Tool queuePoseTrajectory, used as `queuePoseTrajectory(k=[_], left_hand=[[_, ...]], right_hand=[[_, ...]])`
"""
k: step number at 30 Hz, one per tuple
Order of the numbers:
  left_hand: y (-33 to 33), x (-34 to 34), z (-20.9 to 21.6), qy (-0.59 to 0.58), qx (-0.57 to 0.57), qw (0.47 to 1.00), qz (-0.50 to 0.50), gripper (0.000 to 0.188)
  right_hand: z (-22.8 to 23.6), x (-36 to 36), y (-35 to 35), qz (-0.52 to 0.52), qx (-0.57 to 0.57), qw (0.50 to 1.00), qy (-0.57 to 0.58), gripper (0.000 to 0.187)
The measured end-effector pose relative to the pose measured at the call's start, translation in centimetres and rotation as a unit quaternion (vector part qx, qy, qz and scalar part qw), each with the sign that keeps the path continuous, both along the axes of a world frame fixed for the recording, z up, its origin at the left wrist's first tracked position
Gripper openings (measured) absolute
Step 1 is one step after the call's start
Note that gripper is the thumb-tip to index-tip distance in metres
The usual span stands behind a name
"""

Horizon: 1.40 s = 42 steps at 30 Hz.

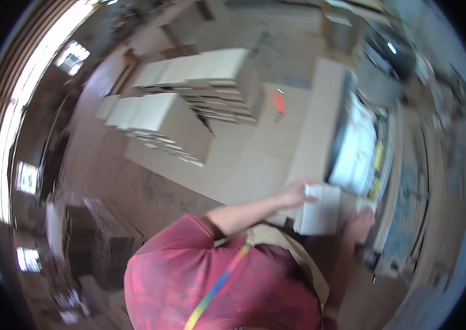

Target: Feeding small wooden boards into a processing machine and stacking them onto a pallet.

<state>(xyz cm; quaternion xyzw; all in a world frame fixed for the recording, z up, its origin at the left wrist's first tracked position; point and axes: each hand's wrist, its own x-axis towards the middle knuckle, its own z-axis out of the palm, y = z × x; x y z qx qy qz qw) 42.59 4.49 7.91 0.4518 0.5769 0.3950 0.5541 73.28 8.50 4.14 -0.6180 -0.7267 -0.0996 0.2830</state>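
Observation:
My left hand (299, 193) grips the upper left edge of a stack of pale flat pieces (321, 212), held just in front of my body at the table's near right end. My right hand (360, 223) is closed, to the right of that stack, at a small pale piece (366, 205). Blur hides whether this piece belongs to the same stack. A brown surface (347, 210) shows between the two. Just beyond my hands lies a shiny white plastic-looking bundle (354, 151) with a yellow strip (377, 165) along its right side.
Several stacks of white-topped brown boards (186, 124) stand on the wide brown table (244, 165). An orange tool (278, 103) lies beyond them. At the back right is a grey bucket-like container (378, 82) with a dark glossy top. More brown stacks (103, 245) stand at lower left.

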Motion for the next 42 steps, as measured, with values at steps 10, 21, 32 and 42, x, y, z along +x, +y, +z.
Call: queuePoseTrajectory(k=[10, 21, 32, 42], left_hand=[[-0.4, 2.7, 2.2, 0.028, 0.059, 0.997, 0.041, 0.044], [-0.1, -4.1, 1.2, -0.152, 0.006, 0.985, -0.086, 0.075], [0.6, -0.6, 5.5, -0.174, -0.085, 0.981, 0.024, 0.050], [0.7, 2.0, 4.5, -0.089, -0.014, 0.995, 0.044, 0.048]], right_hand=[[6.7, -3.1, -8.4, 0.169, -0.170, 0.965, 0.105, 0.071], [3.4, 0.4, -7.6, -0.053, -0.176, 0.976, 0.119, 0.043], [3.6, -1.1, 1.9, -0.020, -0.035, 0.991, 0.129, 0.048], [10.6, -6.4, -8.2, 0.109, -0.169, 0.969, 0.140, 0.073]])
